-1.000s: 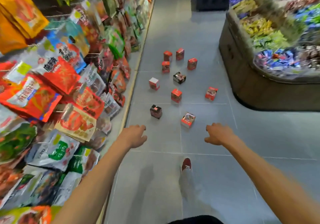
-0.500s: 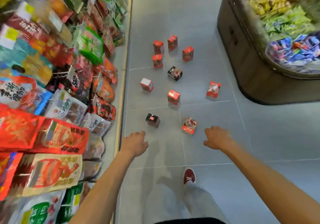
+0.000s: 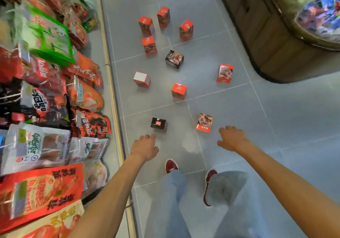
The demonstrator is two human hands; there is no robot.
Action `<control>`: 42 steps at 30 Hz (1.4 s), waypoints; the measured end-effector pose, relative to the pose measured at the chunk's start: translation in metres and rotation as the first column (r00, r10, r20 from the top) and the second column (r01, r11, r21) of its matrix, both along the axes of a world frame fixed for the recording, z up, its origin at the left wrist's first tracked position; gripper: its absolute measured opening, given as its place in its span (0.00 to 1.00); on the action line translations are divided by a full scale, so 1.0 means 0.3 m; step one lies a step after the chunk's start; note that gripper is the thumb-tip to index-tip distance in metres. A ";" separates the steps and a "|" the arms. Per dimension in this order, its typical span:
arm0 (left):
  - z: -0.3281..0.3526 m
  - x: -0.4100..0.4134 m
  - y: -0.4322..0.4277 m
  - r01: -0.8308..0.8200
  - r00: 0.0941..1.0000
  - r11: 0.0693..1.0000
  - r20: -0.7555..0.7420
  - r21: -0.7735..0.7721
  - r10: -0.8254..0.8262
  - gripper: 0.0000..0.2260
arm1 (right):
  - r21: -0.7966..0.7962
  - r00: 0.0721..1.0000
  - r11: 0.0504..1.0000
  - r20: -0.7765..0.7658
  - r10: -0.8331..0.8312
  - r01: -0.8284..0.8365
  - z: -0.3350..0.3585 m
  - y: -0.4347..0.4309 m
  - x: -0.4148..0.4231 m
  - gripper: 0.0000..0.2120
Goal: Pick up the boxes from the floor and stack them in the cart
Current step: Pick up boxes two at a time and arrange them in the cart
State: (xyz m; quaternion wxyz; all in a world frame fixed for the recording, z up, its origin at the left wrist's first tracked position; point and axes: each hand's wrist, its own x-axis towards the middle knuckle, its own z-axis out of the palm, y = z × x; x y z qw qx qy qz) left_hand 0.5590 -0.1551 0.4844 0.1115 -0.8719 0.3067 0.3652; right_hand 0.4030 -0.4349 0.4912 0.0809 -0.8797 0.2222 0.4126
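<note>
Several small boxes lie scattered on the grey tiled floor ahead. Nearest are a black box (image 3: 159, 124) and a red box with a food picture (image 3: 204, 123). Farther off stand a red box (image 3: 179, 91), a white-topped red box (image 3: 141, 79), another black box (image 3: 174, 59), a red box at the right (image 3: 224, 73) and a cluster of red boxes (image 3: 163, 16) at the back. My left hand (image 3: 145, 146) hovers just short of the near black box, fingers loosely curled, holding nothing. My right hand (image 3: 231, 138) hangs right of the pictured box, also holding nothing. No cart is in view.
A shelf of snack bags (image 3: 46, 99) runs along the left, edged by a pale kerb (image 3: 115, 97). A brown display bin (image 3: 272, 35) heaped with wrapped sweets stands at the upper right. My red shoes (image 3: 171, 165) stand on the tiles below my hands.
I have stepped forward, so the boxes sit closer and lower in view. Both hands have come nearer the two closest boxes. My second foot has come into view.
</note>
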 end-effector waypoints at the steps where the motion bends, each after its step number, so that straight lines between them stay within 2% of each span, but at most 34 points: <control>1: -0.061 0.036 -0.006 0.021 1.000 1.000 -0.002 0.013 -0.021 0.22 | -0.003 1.000 1.000 0.001 -0.021 0.021 -0.058 0.005 0.031 0.25; 7: -0.525 0.231 -0.043 0.129 0.991 0.990 0.019 0.056 -0.130 0.22 | 0.055 0.980 0.979 -0.016 -0.198 0.198 -0.526 -0.010 0.180 0.26; 12: -0.965 0.365 -0.073 0.201 0.979 0.976 0.030 0.081 -0.204 0.27 | 0.066 0.951 0.949 -0.018 -0.308 0.309 -0.979 -0.046 0.257 0.24; 16: -1.325 0.451 -0.119 0.253 0.964 0.961 0.053 0.107 -0.260 0.38 | 0.039 0.929 0.929 0.036 -0.368 0.367 -1.315 -0.055 0.293 0.23; 21: -1.652 0.513 -0.160 0.417 0.889 0.899 0.145 0.132 -0.433 0.52 | 0.002 0.900 0.916 0.184 -0.394 0.401 -1.652 -0.073 0.325 0.23; 23: -1.742 0.537 -0.153 0.449 0.872 0.885 0.159 0.123 -0.464 0.52 | 0.008 0.852 0.890 0.286 -0.439 0.456 -1.736 -0.090 0.329 0.23; 28: -1.830 0.604 -0.115 0.484 0.856 0.875 0.212 -0.006 -0.472 0.42 | -0.034 0.747 0.814 0.422 -0.514 0.579 -1.839 -0.141 0.335 0.28; 30: -1.834 0.610 -0.116 0.462 0.871 0.886 0.209 -0.036 -0.445 0.39 | -0.012 0.664 0.728 0.421 -0.618 0.685 -1.864 -0.156 0.340 0.33; 33: -1.839 0.588 -0.137 0.426 0.891 0.901 0.213 -0.082 -0.401 0.37 | 0.040 0.422 0.475 0.400 -0.814 0.879 -1.908 -0.164 0.336 0.39; 36: -1.825 0.546 -0.168 0.401 0.900 0.906 0.240 -0.133 -0.363 0.36 | 0.067 0.204 0.243 0.355 -0.912 0.968 -1.950 -0.156 0.348 0.47; 38: -1.808 0.516 -0.197 0.369 0.915 0.912 0.240 -0.178 -0.324 0.36 | 0.077 0.139 0.177 0.352 -0.925 0.981 -1.976 -0.146 0.374 0.55; 42: -1.781 0.463 -0.257 0.341 0.932 0.910 0.209 -0.235 -0.296 0.37 | 0.060 0.132 0.166 0.375 -0.917 0.984 -2.014 -0.129 0.435 0.62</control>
